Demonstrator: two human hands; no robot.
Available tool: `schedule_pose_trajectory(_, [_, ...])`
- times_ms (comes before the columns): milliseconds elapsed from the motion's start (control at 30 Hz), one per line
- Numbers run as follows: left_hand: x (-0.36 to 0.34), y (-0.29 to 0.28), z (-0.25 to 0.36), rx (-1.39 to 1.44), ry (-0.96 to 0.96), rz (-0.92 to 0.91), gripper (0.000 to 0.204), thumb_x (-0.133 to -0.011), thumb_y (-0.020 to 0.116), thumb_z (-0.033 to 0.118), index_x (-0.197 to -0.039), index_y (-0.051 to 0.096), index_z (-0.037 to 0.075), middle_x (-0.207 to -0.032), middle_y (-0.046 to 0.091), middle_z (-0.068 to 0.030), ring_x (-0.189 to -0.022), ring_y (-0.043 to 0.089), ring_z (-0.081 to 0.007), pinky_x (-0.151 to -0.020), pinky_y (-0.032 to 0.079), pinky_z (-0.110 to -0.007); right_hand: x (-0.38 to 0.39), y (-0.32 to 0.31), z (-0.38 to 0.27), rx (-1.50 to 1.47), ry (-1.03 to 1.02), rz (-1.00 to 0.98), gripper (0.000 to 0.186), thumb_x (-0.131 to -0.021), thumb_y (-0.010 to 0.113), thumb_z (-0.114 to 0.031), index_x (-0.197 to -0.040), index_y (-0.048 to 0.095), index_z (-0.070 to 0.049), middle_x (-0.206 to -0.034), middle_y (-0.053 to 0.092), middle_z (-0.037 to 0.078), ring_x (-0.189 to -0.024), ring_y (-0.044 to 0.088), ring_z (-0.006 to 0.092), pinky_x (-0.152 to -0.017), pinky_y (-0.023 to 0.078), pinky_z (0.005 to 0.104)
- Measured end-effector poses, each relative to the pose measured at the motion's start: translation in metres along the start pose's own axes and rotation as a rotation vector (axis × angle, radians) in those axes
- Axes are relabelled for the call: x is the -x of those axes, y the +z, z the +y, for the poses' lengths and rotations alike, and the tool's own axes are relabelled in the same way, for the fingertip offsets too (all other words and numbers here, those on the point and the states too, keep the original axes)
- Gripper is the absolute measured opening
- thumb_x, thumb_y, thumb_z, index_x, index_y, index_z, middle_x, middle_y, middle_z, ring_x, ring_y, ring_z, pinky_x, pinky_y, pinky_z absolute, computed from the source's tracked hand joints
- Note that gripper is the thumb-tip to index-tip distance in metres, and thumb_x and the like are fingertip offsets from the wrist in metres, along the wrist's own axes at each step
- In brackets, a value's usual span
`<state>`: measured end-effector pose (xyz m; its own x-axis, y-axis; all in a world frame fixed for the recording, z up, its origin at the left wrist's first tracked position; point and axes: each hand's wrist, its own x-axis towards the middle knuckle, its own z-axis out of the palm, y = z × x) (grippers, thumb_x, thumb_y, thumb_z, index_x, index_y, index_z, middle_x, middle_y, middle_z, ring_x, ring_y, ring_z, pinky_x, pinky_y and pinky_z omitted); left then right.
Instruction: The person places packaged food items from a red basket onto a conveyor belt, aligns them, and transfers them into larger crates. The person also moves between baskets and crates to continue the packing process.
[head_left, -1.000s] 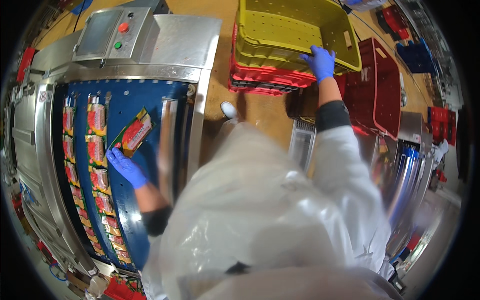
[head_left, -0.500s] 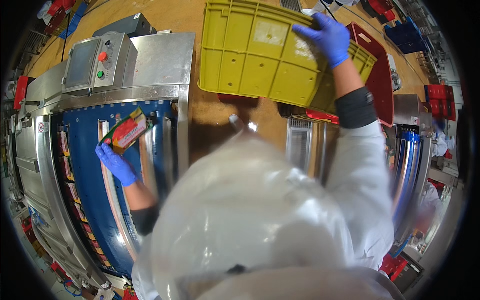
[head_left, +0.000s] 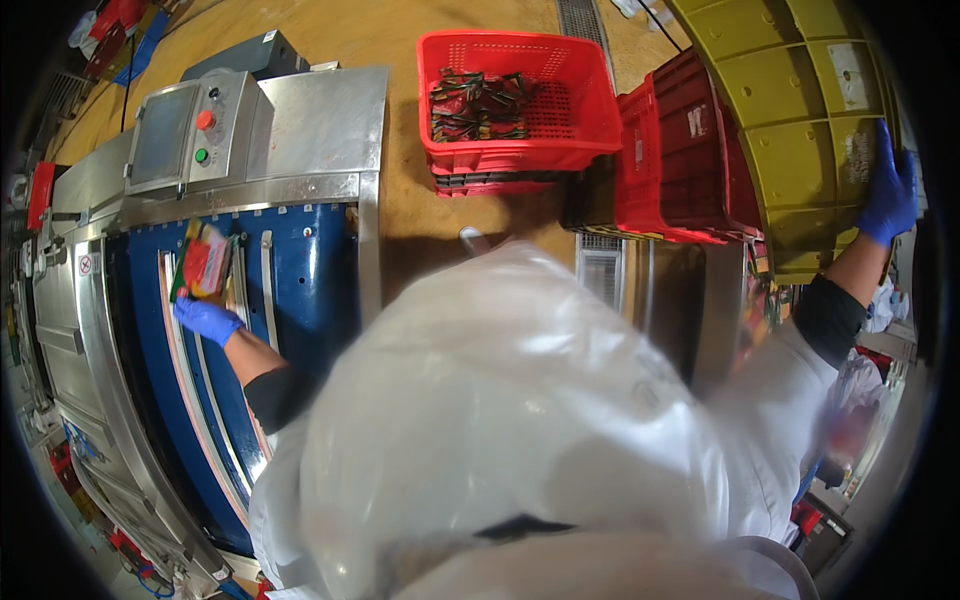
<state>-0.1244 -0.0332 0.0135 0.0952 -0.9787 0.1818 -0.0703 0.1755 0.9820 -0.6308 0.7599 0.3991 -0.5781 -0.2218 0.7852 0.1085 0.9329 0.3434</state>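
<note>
My left hand [head_left: 208, 320] is closed on the lower edge of a flat red, green and yellow food packet [head_left: 205, 262]. It holds the packet over the blue bed [head_left: 320, 280] of a steel machine, above long metal bars [head_left: 192, 385]. Out at the far right, my right hand [head_left: 890, 190] grips the outer side of a large yellow plastic crate [head_left: 790, 85]. The crate is tilted, and part of it runs out of the picture. Its inside is hidden, as is my right thumb.
Ahead on the floor stands a red crate [head_left: 520, 156] with several packets inside, on top of another crate. Darker red crates [head_left: 690, 150] stand right of it. A control box [head_left: 165, 130] sits on the machine at left. Blurred packets [head_left: 757, 305] show below the yellow crate.
The yellow crate has swung right with my right hand, uncovering the red crate. My left hand has shifted slightly left and down with the packet. The packet row at the bed's left side is gone.
</note>
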Motion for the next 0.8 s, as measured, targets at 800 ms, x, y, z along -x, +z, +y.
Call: schedule_pose_trajectory(800, [0.011,0.078,-0.037,-0.731,0.672,0.041,0.069,-0.08,0.069,0.019,-0.134,0.038,-0.011,-0.126,0.048,-0.0293,-0.117,0.046,-0.0397,-0.102,0.036,-0.046,0.072,0.152,-0.083,0.219,0.244,-0.475,0.049,-0.088,0.053,-0.052,-0.115,0.057,-0.011,-0.108,0.064,0.017,-0.097,0.063,0.035,-0.08,0.051,0.046])
